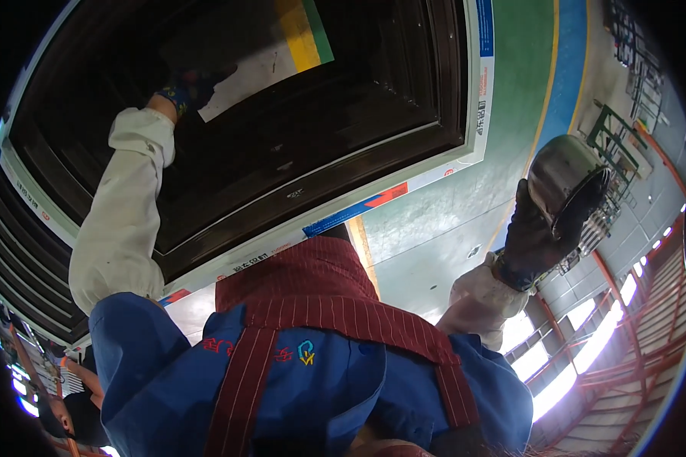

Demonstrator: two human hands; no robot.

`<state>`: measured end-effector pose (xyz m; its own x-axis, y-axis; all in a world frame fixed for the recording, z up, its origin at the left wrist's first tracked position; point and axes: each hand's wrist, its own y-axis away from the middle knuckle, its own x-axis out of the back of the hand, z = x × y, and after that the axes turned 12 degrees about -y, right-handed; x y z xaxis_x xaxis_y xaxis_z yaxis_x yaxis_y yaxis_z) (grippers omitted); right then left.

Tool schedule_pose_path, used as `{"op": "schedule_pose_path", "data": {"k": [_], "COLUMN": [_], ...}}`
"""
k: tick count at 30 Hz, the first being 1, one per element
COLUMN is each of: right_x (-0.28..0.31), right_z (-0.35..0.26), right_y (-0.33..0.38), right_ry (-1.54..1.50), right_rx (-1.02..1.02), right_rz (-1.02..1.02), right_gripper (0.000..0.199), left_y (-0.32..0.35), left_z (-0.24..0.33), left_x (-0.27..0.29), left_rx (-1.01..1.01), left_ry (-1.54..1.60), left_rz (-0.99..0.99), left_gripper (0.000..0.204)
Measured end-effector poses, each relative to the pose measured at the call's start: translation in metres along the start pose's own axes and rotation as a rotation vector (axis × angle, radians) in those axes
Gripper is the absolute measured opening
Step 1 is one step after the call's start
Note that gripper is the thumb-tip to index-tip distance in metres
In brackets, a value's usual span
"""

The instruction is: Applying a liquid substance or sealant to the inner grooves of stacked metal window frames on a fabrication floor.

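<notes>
My left hand [194,89], in a dark glove with a patterned cuff, reaches across a large dark panel [305,164] with a moulded, stepped border. It lies at the edge of a pale rectangular area in the panel, which ends in yellow and green bands; I cannot tell whether this is an opening or a reflection. The fingers blend into the dark surface, so their grip is unclear. Out to the right, my right hand [537,236], in a dark glove, is closed round a shiny, round metal pot [564,171], tilted with its dark rim toward the lower right.
Pale printed protective strips [476,114] line the panel's edges. Similar dark slatted panels [23,259] stand at the left. Green floor [522,68] with a blue lane [568,61] runs along the right, near a green metal rack [613,145]. Another person [76,404] is at the lower left.
</notes>
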<state>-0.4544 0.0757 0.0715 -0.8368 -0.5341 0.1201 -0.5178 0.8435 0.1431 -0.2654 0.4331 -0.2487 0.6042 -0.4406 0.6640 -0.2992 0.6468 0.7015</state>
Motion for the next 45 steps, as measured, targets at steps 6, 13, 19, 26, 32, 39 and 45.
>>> {"op": "schedule_pose_path", "data": {"k": [6, 13, 19, 26, 32, 39, 45], "right_x": [-0.043, -0.069, -0.078, -0.093, -0.070, -0.054, -0.044], "right_z": [0.014, 0.051, 0.116, 0.083, 0.049, 0.019, 0.014], "right_y": [-0.012, -0.059, -0.085, -0.075, -0.069, -0.012, 0.091], "right_ry": [0.078, -0.433, -0.067, 0.059, 0.102, 0.013, -0.159], "right_rx": [0.197, -0.459, -0.185, -0.238, -0.210, -0.344, -0.434], "right_rz": [-0.301, -0.371, -0.830, -1.212, -1.370, -1.382, -1.355], "right_gripper": [0.053, 0.049, 0.041, 0.041, 0.047, 0.052, 0.052], "left_y": [0.032, 0.131, 0.157, 0.126, 0.140, 0.198, 0.287], "left_z": [0.024, 0.155, 0.239, 0.291, 0.328, 0.348, 0.351], "left_x": [0.011, 0.137, 0.180, 0.183, 0.191, 0.165, 0.112], "left_rx": [-0.022, -0.201, 0.023, 0.603, 0.645, 0.649, 0.673], "left_ry": [0.485, 1.219, 1.256, 0.783, 0.792, 0.554, 0.583], "left_rz": [0.130, 0.876, 0.786, 0.838, 0.683, 0.842, 0.787], "left_gripper": [0.042, 0.046, 0.060, 0.061, 0.045, 0.034, 0.048]}}
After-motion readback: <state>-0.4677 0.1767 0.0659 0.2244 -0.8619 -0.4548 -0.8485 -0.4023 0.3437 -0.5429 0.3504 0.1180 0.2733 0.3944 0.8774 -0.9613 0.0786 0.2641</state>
